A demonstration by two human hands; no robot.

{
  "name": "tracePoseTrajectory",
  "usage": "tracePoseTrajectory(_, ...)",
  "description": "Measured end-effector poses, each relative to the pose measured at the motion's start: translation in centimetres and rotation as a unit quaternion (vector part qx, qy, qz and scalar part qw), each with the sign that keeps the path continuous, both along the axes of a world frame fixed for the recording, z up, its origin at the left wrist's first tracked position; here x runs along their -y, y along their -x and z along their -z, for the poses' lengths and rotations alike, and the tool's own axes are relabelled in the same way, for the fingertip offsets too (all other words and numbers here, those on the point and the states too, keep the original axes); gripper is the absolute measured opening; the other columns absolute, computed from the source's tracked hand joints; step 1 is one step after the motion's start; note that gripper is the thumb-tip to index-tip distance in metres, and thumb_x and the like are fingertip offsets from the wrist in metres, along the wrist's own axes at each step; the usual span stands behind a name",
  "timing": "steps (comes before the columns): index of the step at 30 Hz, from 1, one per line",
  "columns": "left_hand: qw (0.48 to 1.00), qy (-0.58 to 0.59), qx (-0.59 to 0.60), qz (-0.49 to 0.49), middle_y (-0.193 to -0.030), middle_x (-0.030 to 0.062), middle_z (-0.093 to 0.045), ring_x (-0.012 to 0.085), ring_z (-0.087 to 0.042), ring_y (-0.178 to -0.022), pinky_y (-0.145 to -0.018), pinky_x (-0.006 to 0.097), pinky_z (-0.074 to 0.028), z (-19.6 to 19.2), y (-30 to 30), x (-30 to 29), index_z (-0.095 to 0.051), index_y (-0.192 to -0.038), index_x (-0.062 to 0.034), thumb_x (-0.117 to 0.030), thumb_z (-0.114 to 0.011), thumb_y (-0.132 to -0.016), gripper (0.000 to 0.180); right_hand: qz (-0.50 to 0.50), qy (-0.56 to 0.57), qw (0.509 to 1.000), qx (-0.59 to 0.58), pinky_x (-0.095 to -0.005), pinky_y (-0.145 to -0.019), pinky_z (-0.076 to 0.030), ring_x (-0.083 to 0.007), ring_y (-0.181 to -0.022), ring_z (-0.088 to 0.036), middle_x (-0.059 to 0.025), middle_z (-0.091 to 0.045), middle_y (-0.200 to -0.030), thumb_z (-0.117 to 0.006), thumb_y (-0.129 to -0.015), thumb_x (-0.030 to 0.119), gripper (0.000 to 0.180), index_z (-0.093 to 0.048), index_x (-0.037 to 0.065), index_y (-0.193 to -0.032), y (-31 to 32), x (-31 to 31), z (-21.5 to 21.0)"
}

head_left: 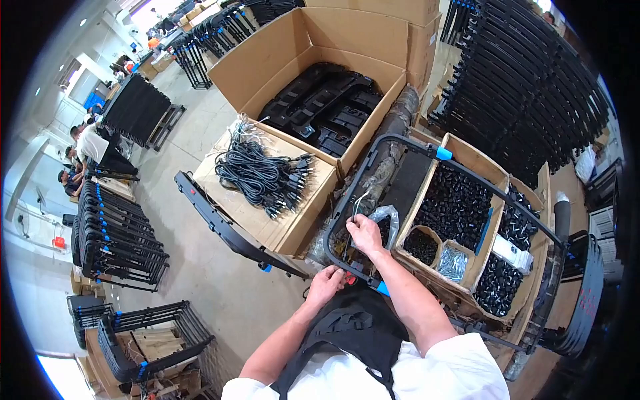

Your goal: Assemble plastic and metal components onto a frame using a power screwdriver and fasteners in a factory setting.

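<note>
A black rounded tube frame (398, 138) with blue clips lies in front of me, reaching across the bench to the right. My right hand (365, 235) is closed in a pinch on a thin cable (361, 201) with pale ends, inside the frame's near left corner. Lower and to the left, my left hand (325, 285) has its fingers pressed together at the frame's near edge. It is beside a small red part (350, 279); what its fingertips grip is too small to tell. A clear plastic bag (390, 220) sits right of my right hand.
A bundle of black cables (263, 172) lies on a carton (300, 233). Behind is an open carton (360, 30) of black moulded parts. Boxes of small black parts (453, 200) and screws (453, 264) stand right. Stacked black frames (527, 80) rise beyond; people (93, 143) work far left.
</note>
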State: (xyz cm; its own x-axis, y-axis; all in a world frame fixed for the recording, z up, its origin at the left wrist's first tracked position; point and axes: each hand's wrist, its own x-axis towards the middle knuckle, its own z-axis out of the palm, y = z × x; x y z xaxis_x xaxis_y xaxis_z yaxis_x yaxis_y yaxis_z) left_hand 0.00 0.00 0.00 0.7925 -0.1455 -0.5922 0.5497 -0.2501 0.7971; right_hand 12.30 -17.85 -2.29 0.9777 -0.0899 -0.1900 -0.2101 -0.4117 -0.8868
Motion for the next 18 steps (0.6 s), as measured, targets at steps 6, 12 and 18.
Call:
tracePoseTrajectory(6,0.999,0.029,0.01,-0.038,-0.09,0.0065,-0.072,0.0124,-0.065,-0.074,-0.07,0.028,-0.055,1.2,0.3,1.0,-0.069,-0.108,0.0012,-0.023,-0.059,-0.105,0.026,0.004,0.017,1.0,-0.025,-0.0465,-0.083,-0.055,-0.0378,-0.09,-0.074,-0.02,-0.076,-0.092,-0.066,-0.095,0.033,0.03,-0.074,0.005,-0.104,0.0,0.1,-0.6)
tracePoseTrajectory(12,0.997,0.047,-0.008,-0.066,-0.089,0.0054,-0.072,0.0117,-0.064,-0.075,-0.072,0.028,-0.055,1.0,0.3,0.8,-0.068,-0.106,-0.0004,-0.021,-0.06,-0.105,0.023,-0.003,0.013,0.999,-0.031,-0.0454,-0.082,-0.056,-0.0362,-0.09,-0.074,-0.0187,-0.076,-0.092,-0.066,-0.095,0.032,0.03,-0.074,0.005,-0.104,-0.3,-0.3,-0.8)
tracePoseTrajectory(18,0.994,0.047,-0.019,-0.098,-0.092,0.0054,-0.072,0.0121,-0.065,-0.078,-0.073,0.029,-0.056,0.9,0.2,1.2,-0.067,-0.106,-0.0006,-0.023,-0.061,-0.105,0.023,0.007,0.001,1.0,-0.006,-0.0407,-0.075,-0.054,-0.0279,-0.078,-0.071,-0.0143,-0.074,-0.083,-0.07,-0.094,0.034,0.032,-0.073,0.003,-0.103,-0.5,0.1,0.2)
